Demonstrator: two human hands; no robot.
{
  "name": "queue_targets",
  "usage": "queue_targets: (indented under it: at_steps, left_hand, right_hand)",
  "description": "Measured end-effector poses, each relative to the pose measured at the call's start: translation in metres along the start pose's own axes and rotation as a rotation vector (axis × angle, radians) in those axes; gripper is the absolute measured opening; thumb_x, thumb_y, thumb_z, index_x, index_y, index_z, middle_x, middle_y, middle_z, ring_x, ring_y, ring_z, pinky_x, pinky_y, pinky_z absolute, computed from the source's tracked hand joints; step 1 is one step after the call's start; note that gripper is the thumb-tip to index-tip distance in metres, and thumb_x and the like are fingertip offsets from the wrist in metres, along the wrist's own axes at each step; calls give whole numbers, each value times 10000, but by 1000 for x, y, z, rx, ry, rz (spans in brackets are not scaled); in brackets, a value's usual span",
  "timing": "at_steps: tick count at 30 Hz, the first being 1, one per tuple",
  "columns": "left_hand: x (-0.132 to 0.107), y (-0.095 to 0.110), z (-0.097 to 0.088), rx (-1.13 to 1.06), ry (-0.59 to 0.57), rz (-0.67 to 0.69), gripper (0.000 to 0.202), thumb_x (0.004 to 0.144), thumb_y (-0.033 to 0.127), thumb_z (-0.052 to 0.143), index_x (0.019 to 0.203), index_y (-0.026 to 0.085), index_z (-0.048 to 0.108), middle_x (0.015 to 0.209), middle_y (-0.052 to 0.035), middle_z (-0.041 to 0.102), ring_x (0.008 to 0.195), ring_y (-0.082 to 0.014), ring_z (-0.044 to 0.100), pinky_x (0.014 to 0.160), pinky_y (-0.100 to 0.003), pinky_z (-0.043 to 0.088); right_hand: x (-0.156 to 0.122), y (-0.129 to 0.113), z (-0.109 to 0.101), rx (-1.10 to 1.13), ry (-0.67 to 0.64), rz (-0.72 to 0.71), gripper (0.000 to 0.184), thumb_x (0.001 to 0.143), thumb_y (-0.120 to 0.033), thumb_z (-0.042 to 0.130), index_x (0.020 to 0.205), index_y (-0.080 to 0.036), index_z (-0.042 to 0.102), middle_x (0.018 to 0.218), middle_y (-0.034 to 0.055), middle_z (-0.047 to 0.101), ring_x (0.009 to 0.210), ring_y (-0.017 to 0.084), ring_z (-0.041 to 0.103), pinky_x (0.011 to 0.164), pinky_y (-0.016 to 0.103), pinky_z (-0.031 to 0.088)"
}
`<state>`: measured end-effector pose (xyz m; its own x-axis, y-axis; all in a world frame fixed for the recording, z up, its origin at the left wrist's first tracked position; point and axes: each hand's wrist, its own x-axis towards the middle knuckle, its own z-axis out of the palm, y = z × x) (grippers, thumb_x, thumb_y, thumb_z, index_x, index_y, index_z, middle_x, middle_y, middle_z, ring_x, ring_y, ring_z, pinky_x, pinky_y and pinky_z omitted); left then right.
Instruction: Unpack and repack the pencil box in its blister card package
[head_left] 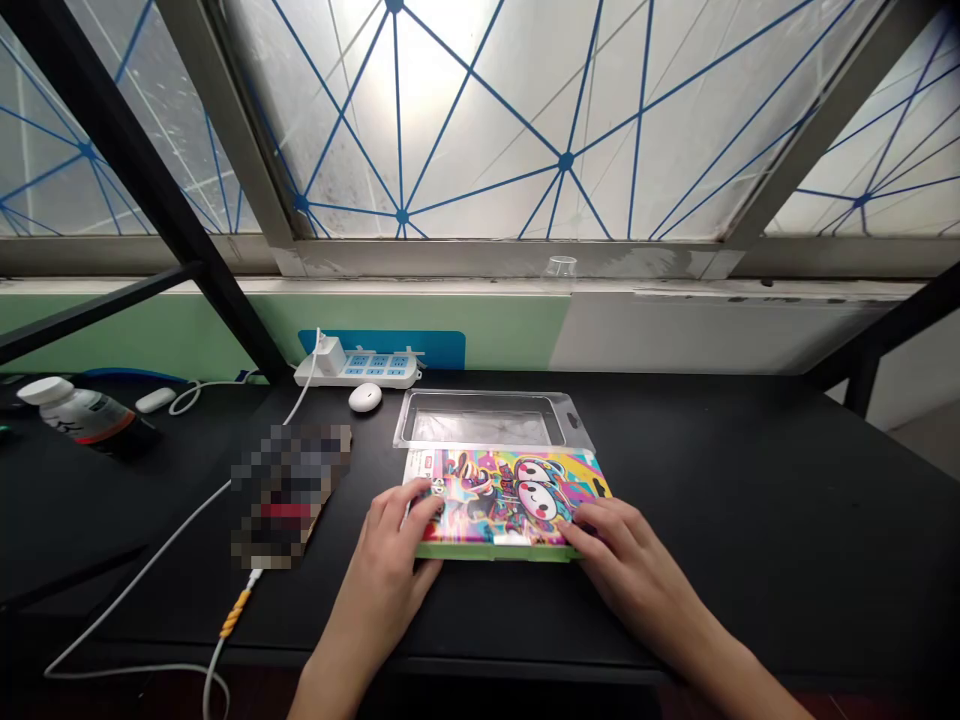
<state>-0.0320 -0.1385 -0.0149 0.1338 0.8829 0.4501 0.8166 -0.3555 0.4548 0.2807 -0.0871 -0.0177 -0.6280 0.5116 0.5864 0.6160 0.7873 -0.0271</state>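
Note:
A flat box with a bright cartoon print and a green edge (510, 495) lies on the black desk (750, 500). My left hand (394, 545) grips its near left corner, fingers curled over the top. My right hand (619, 550) holds the near right corner the same way. Just behind the box lies a clear plastic blister cover (487, 418).
A white power strip (360, 368) with a charger and a white mouse-like puck (365, 397) sit at the back. A blurred flat item (289, 495) with a white cable (150, 570) lies left, and a bottle (79, 412) on its side far left. A window and black frame bars rise behind.

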Motion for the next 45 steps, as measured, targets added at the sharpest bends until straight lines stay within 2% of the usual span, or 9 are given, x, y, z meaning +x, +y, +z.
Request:
queue_targets:
  at_steps: [4, 8, 12, 18, 24, 31, 36, 39, 45]
  left_hand:
    - [-4, -4, 2, -115, -152, -195, 833, 842, 305, 709, 1529, 313, 238, 1548, -106, 382, 1424, -320, 376, 1139, -525, 371]
    - [1, -6, -2, -151, -206, -286, 877, 823, 374, 739, 1536, 339, 229, 1459, -97, 493, 1351, -325, 468, 1096, -528, 410]
    - [3, -7, -1, -177, -193, -353, 937, 787, 371, 776, 1547, 343, 228, 1443, -100, 494, 1334, -334, 475, 1083, -529, 411]
    - [1, -5, 4, -215, -163, -375, 1057, 750, 306, 799, 1572, 388, 139, 1418, -88, 488, 1327, -330, 469, 1090, -540, 391]
    - [1, -2, 2, -203, -215, -422, 1141, 752, 333, 793, 1576, 410, 8, 1446, -88, 507, 1362, -359, 432, 1076, -578, 387]
    - [1, -6, 3, -156, -141, -408, 884, 761, 533, 769, 1506, 334, 336, 1389, -104, 568, 1273, -361, 530, 1011, -509, 476]
    - [2, -13, 3, -131, -161, -319, 688, 817, 603, 677, 1406, 296, 497, 1361, -107, 591, 1232, -351, 558, 985, -470, 505]
    - [1, -17, 3, -140, -167, -270, 715, 836, 636, 635, 1444, 300, 462, 1412, -100, 559, 1270, -349, 529, 1010, -481, 494]
    - [5, -16, 6, -61, -210, -266, 388, 949, 468, 547, 1288, 288, 602, 1451, -76, 537, 1351, -325, 462, 1067, -514, 451]
  right_hand:
    - [0, -4, 6, 106, -76, 83, 357, 912, -238, 645, 1262, -225, 574, 1389, 160, 562, 1315, 320, 514, 1021, 508, 520]
    - [-2, 5, 0, 200, -227, 204, 597, 868, -380, 710, 1399, -238, 476, 1494, 172, 482, 1339, 330, 508, 1039, 500, 513]
    - [0, 19, -16, 318, -358, 324, 590, 863, -431, 709, 1397, -292, 502, 1497, 126, 495, 1342, 306, 512, 1059, 456, 500]
    - [35, 39, -35, 493, -447, 522, 314, 923, -510, 597, 1107, -278, 702, 1143, 66, 730, 1047, 282, 686, 872, 388, 573]
    - [40, 49, -14, 422, -181, 770, 339, 990, -492, 457, 984, -239, 683, 826, 22, 730, 699, 209, 671, 597, 290, 537]
    - [-15, 39, -11, 357, -175, 464, 435, 1004, -507, 399, 1357, -326, 576, 1357, 53, 644, 1221, 284, 622, 960, 388, 559]
    - [-34, 26, -9, 204, -143, 374, 661, 921, -541, 562, 1517, -318, 380, 1452, 96, 560, 1255, 326, 594, 933, 427, 584]
    - [-30, 23, -6, 153, -91, 383, 572, 911, -412, 620, 1453, -329, 456, 1361, 88, 632, 1199, 321, 628, 915, 439, 582]
    - [-10, 24, 1, 96, -105, 609, 285, 974, -492, 480, 978, -270, 659, 958, 68, 725, 842, 255, 692, 664, 364, 559]
